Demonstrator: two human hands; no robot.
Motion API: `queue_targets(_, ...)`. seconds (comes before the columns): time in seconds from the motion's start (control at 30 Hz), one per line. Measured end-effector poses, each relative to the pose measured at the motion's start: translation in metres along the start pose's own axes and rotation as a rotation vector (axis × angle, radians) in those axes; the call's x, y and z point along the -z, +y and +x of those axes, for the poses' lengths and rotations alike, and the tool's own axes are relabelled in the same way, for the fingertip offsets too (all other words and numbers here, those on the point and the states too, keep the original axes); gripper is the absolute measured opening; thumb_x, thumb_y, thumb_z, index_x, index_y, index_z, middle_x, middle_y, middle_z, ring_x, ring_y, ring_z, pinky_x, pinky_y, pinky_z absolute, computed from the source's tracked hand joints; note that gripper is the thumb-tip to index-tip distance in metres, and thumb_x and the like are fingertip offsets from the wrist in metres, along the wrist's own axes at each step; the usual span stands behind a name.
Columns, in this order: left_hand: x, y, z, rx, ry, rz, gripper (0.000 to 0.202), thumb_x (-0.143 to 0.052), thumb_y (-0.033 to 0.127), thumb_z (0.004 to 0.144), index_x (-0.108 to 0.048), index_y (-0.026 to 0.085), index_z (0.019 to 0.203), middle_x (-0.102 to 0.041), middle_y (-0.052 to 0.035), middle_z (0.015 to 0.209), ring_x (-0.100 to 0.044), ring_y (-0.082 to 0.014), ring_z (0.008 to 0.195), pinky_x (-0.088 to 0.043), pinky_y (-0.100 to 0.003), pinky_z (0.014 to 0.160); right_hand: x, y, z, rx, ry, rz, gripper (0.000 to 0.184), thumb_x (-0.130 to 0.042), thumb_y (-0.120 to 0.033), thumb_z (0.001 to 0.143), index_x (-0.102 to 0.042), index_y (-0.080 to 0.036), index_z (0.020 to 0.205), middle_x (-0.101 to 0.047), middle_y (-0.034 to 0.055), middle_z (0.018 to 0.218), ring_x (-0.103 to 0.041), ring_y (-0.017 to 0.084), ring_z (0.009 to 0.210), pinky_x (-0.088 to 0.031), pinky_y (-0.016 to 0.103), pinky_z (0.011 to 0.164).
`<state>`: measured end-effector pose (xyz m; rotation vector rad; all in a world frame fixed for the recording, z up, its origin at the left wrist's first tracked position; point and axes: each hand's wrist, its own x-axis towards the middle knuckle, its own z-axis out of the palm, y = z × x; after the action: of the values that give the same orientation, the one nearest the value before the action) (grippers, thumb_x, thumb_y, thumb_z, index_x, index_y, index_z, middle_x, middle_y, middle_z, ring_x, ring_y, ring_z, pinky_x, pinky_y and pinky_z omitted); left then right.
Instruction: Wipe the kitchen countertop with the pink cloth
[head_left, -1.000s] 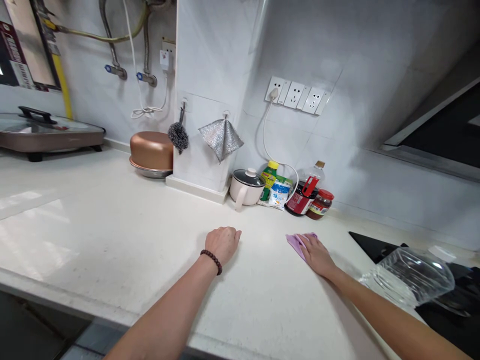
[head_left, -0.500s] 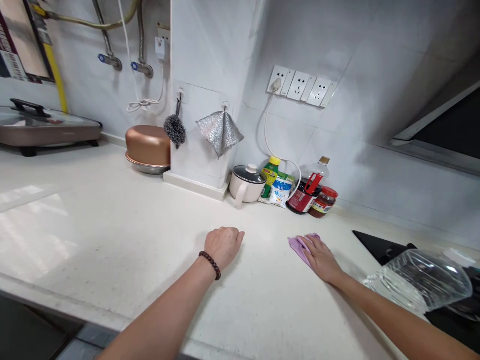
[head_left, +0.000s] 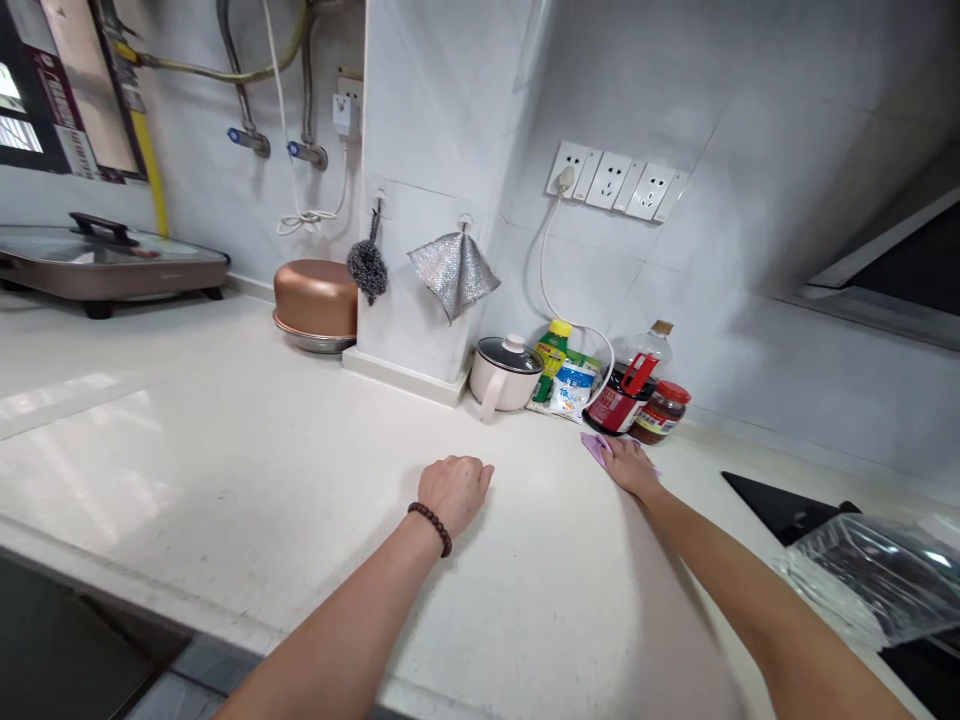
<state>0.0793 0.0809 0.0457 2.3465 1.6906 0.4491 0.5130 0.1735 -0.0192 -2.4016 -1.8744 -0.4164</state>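
My left hand, with a dark bead bracelet at the wrist, rests on the white countertop with its fingers curled into a fist. Nothing shows in it. Farther right, my right hand presses a light purple cloth against the counter, just in front of the jars. Parts of the cloth stick out on both sides of the fingers; the rest is hidden beneath them. Nearest to the right hand stand a red-labelled dark jar and a red-lidded jar.
Along the wall stand a small lidded pot, a yellow-capped green bottle and a white-blue packet. A clear plastic jug lies by the black stovetop. At left are a copper-coloured pan and an electric griddle.
My right hand has slid the purple cloth away from me, closer to the jars. My left fist stays about where it was on the counter. The view has shifted slightly.
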Motion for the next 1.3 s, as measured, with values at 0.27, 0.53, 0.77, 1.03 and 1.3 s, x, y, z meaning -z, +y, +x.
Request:
queue_targets(0.27,-0.001,-0.006,0.003,0.022,0.019,-0.01,0.048,-0.035,0.042,0.107,-0.077,0.021,0.095,-0.08,-0.0125,0.101,-0.074,-0.0266,0.103,-0.05,-0.034,0.085,0.007,0.005,-0.061,0.137,0.046,-0.006,0.061,-0.018,-0.049,0.104,-0.049,-0.029,0.154,-0.055,0.0094,0.15,-0.046,0.03,0.139,-0.038,0.052,0.115)
queue_targets(0.53,-0.002,-0.007,0.004,0.029,0.032,-0.012,0.05,-0.034,0.042,0.106,-0.077,0.021,0.094,-0.08,-0.0124,0.102,-0.074,-0.0283,0.102,-0.051,-0.035,0.084,0.03,0.031,-0.195,0.425,0.102,0.098,0.056,-0.027,-0.05,0.107,-0.045,-0.032,0.157,-0.049,0.0065,0.156,-0.041,0.028,0.146,-0.039,0.053,0.119)
queue_targets(0.77,-0.001,-0.005,0.004,0.034,0.029,-0.009,0.05,-0.035,0.043,0.107,-0.077,0.021,0.091,-0.08,-0.0121,0.101,-0.074,-0.0265,0.102,-0.05,-0.033,0.082,0.046,0.031,-0.258,0.483,0.063,0.125,0.055,-0.035,-0.049,0.107,-0.036,-0.039,0.161,-0.041,0.0016,0.163,-0.034,0.03,0.152,-0.038,0.058,0.121)
queue_targets(1.03,0.001,-0.001,0.001,0.015,0.026,-0.018,0.048,-0.036,0.042,0.107,-0.076,0.022,0.087,-0.079,-0.0107,0.095,-0.074,-0.0255,0.097,-0.048,-0.032,0.079,0.037,0.014,-0.198,0.527,0.118,0.135,0.054,-0.032,-0.048,0.108,-0.043,-0.033,0.158,-0.047,0.0048,0.159,-0.038,0.028,0.149,-0.037,0.053,0.121)
queue_targets(1.3,0.003,0.0,0.001,0.007,0.023,0.011,0.047,-0.037,0.04,0.107,-0.073,0.022,0.083,-0.079,-0.0098,0.094,-0.074,-0.0267,0.096,-0.047,-0.033,0.077,0.021,-0.028,-0.093,0.392,0.057,0.073,0.058,-0.021,-0.05,0.107,-0.051,-0.029,0.152,-0.051,0.0082,0.154,-0.04,0.027,0.145,-0.036,0.05,0.12)
